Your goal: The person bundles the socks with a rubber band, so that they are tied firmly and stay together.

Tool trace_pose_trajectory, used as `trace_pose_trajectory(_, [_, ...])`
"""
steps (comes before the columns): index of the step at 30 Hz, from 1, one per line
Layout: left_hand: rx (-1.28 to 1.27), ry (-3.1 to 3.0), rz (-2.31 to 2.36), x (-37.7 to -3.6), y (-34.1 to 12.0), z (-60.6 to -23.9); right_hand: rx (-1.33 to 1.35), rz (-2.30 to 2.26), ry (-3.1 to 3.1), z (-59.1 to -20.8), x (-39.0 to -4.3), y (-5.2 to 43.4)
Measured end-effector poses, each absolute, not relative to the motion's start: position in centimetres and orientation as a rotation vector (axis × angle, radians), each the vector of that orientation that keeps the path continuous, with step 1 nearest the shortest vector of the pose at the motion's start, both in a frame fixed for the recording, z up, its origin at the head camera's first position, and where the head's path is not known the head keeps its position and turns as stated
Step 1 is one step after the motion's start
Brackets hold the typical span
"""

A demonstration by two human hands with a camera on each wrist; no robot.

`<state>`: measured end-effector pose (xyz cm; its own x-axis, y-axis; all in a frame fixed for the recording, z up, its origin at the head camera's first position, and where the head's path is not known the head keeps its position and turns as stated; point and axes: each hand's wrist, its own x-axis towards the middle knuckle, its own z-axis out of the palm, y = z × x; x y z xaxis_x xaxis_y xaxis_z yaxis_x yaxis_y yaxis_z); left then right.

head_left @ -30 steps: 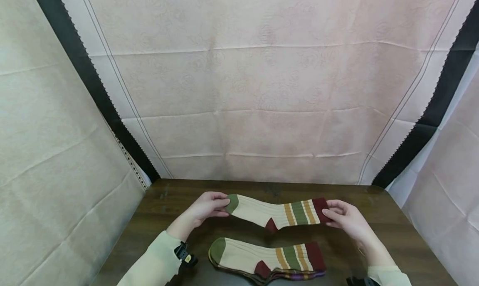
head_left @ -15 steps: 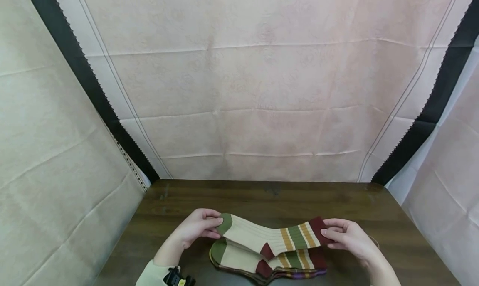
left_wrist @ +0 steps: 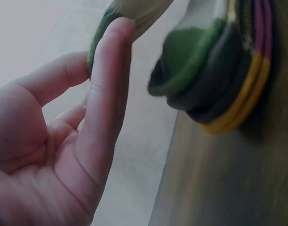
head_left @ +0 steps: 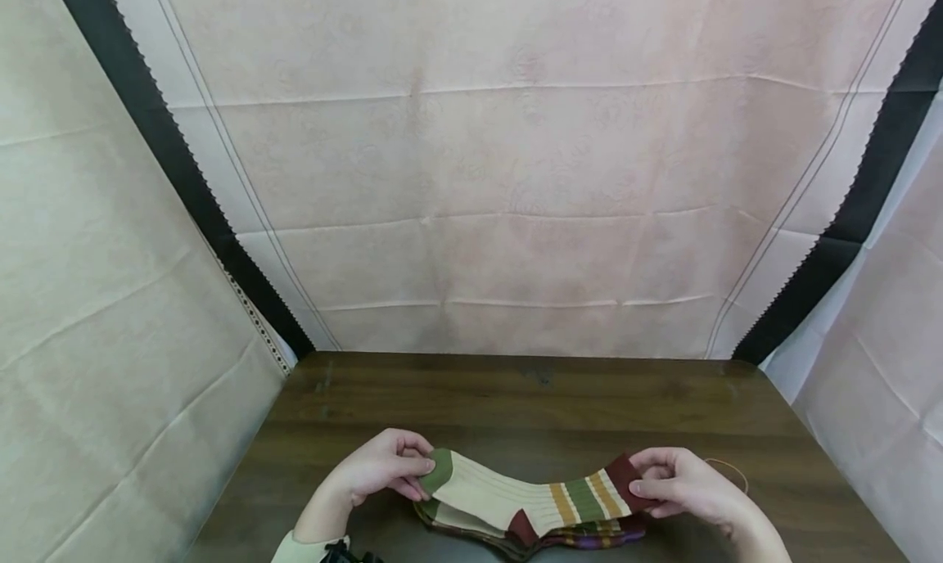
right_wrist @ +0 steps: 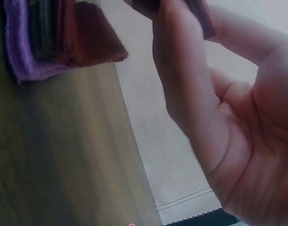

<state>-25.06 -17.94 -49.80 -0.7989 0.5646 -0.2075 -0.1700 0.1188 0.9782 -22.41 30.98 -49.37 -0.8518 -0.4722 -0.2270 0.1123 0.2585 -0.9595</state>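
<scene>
A cream sock with a green toe, a dark red heel and cuff, and green and mustard stripes is stretched between both hands. My left hand pinches its green toe between thumb and fingers. At the other end, my right hand pinches the dark red cuff. Just beneath lies a stack of socks, mostly covered by the held one in the head view. In the left wrist view the stacked toes show green, dark grey and yellow. The right wrist view shows the stack's cuffs in purple, dark and red, apart from the hand.
The stack rests on a dark brown wooden table. Pale fabric walls with black edging strips rise behind the table and at both sides. A thin band loops by the right wrist.
Both hands have brought the held sock down and towards the near edge, from behind the stack to over it. The grip at toe and cuff is the same.
</scene>
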Motion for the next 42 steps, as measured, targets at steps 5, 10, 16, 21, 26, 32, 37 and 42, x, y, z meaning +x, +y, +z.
trace_pose_trajectory(5, [0.379,1.877,1.669,-25.1,-18.1,-50.1,-0.398,-1.567,2.09,-50.1,-22.4,30.7])
trace_pose_trajectory(10, [0.395,1.901,1.615,-25.1,-18.4,-50.3,-0.375,-1.541,2.118,-50.5,-22.5,30.5])
trace_pose_trajectory(16, [0.399,1.946,1.543,-25.0,-18.5,-50.5,-0.33,-1.429,2.261,-50.7,-22.4,30.3])
trace_pose_trajectory(21, [0.409,1.983,1.49,-24.9,-18.6,-50.7,-0.3,-1.368,2.323,-51.0,-22.3,30.3])
trace_pose_trajectory(26, [0.366,2.02,1.48,-25.0,-18.7,-50.9,-0.234,-1.388,2.294,-51.1,-22.4,30.3])
trace_pose_trajectory(32, [0.342,2.091,1.427,-25.1,-18.6,-51.0,-0.239,-1.505,2.105,-51.4,-22.5,30.1])
trace_pose_trajectory(37, [0.347,2.118,1.395,-25.2,-18.5,-51.3,-0.248,-1.553,1.983,-51.9,-22.8,29.9])
trace_pose_trajectory(42, [0.345,2.098,1.456,-25.5,-18.4,-51.9,-0.272,-1.524,1.992,-52.1,-23.0,29.8])
